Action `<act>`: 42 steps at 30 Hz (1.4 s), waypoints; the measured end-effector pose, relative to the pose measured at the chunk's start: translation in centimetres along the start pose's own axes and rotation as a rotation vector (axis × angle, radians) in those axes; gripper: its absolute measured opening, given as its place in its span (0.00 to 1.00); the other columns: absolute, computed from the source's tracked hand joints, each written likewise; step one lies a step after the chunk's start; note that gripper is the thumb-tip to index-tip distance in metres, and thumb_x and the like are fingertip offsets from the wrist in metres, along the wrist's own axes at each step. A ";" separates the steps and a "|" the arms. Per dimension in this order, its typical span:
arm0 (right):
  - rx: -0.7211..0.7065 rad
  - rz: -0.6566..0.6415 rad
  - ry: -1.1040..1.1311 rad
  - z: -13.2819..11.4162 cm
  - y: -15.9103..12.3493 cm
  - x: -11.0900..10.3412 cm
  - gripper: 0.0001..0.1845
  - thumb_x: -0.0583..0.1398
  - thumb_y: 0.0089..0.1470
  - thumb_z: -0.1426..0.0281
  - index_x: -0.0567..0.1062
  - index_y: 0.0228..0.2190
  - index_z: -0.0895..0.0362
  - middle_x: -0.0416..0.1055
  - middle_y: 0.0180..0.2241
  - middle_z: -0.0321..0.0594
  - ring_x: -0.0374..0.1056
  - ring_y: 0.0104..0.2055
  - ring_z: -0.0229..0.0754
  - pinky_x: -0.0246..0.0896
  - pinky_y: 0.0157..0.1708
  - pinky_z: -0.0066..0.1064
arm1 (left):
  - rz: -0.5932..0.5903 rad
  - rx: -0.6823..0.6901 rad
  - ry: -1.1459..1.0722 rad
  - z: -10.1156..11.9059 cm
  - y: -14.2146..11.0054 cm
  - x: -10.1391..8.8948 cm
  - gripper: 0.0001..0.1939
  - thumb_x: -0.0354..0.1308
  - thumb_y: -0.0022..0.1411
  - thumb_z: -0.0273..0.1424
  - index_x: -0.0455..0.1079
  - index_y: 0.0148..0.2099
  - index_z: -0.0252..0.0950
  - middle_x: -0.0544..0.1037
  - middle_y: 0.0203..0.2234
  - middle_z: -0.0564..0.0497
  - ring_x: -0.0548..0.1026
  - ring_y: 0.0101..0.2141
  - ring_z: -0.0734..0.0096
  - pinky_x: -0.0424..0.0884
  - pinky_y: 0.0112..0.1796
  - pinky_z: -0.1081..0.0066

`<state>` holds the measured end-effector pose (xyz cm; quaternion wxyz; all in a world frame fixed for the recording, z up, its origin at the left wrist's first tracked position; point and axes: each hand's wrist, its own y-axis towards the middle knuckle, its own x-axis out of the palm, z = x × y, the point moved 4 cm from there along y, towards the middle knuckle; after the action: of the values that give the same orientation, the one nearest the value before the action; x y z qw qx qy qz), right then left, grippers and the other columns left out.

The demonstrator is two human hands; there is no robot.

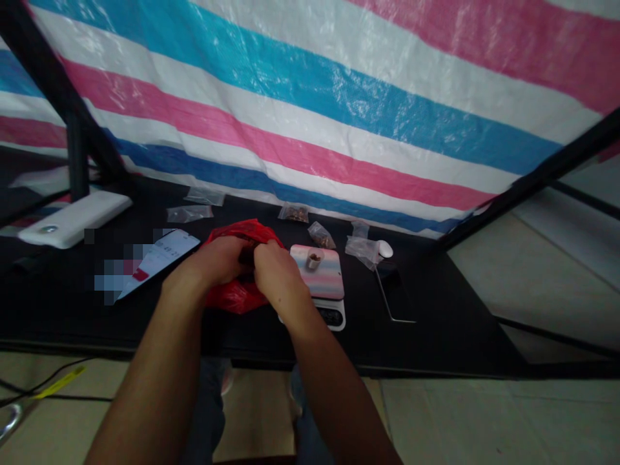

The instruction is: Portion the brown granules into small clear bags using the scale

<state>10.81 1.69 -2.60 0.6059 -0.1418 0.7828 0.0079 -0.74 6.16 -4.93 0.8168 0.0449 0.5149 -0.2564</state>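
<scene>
Both my hands are at the mouth of a red plastic bag (237, 298) on the black table. My left hand (223, 258) is curled at the bag's left side, and my right hand (277, 270) at its right side. Their fingertips point into the dark opening and are partly hidden; both look closed on the bag's edge. What lies inside is too dark to make out. Just right of my right hand is a kitchen scale (327, 284) with a pinkish striped top. A small cup (314, 259) with brown bits stands on it.
Small clear bags with brown contents (295, 212) (321, 236) lie behind the scale. Flat clear bags (190, 214) (362, 248) lie left and right. A phone (394, 290) is at right, a lit phone (169, 252) at left, near a white device (77, 218). Striped sheeting (300, 123) hangs behind.
</scene>
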 end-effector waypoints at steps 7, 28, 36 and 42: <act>-0.033 0.066 0.018 1.0 0.0 -0.9 0.15 0.57 0.66 0.78 0.82 0.46 0.60 0.83 0.47 0.55 0.80 0.50 0.52 0.69 0.46 0.35 | 0.001 -0.031 0.096 0.2 -0.1 -1.2 0.15 0.59 0.62 0.25 0.84 0.47 0.38 0.88 0.43 0.48 0.84 0.43 0.61 0.73 0.46 0.70; 0.114 0.449 0.292 9.7 -4.1 -6.7 0.06 0.68 0.58 0.77 0.85 0.38 0.59 0.85 0.38 0.46 0.79 0.40 0.44 0.66 0.40 0.32 | -0.062 0.088 -0.012 1.8 0.9 1.1 0.22 0.67 0.56 0.29 0.83 0.54 0.42 0.86 0.52 0.48 0.83 0.50 0.57 0.75 0.51 0.70; 0.098 0.404 0.271 9.9 -3.7 -6.0 0.06 0.67 0.58 0.77 0.85 0.38 0.60 0.84 0.37 0.46 0.77 0.38 0.43 0.64 0.40 0.32 | -0.017 0.043 -0.023 0.8 1.8 1.3 0.13 0.60 0.63 0.30 0.84 0.46 0.42 0.87 0.44 0.49 0.83 0.44 0.61 0.73 0.45 0.70; 0.101 0.400 0.295 10.1 -3.2 -5.5 0.09 0.68 0.57 0.77 0.84 0.41 0.60 0.83 0.39 0.46 0.77 0.41 0.44 0.66 0.43 0.33 | 0.022 0.060 0.019 0.8 1.6 1.1 0.11 0.60 0.61 0.26 0.82 0.43 0.40 0.87 0.42 0.48 0.83 0.42 0.63 0.72 0.42 0.71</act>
<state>22.36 1.60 0.45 0.4777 0.0469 0.8746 0.0677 1.07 6.88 -5.82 0.8129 0.0775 0.5143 -0.2621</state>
